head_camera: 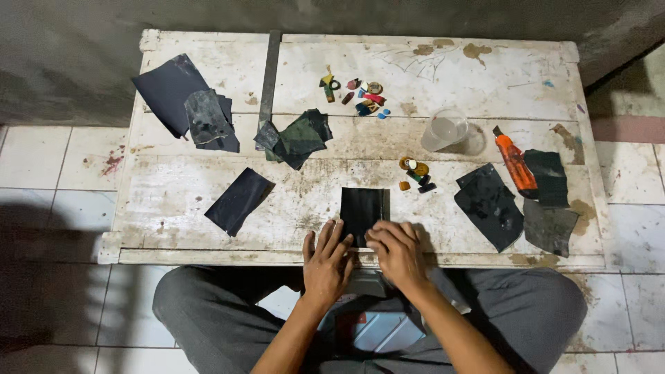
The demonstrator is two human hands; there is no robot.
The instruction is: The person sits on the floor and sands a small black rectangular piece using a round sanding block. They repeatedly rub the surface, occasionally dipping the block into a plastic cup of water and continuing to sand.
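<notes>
A dark rectangular sheet (361, 209) lies at the near edge of a worn white low table (485, 83). My left hand (325, 260) rests flat with fingers spread on the table edge, its fingertips touching the sheet's near left corner. My right hand (395, 251) sits beside it, fingers bent and pressing on the sheet's near right edge. Just beyond the sheet lie a few small ring-like pieces (414, 173).
Other dark sheets lie at left (239, 201), back left (181, 97), centre (298, 137) and right (490, 204). An orange utility knife (515, 161), a clear plastic cup (445, 129), a long metal strip (269, 79) and small coloured pieces (364, 95) are also here. My crossed legs sit under the near edge.
</notes>
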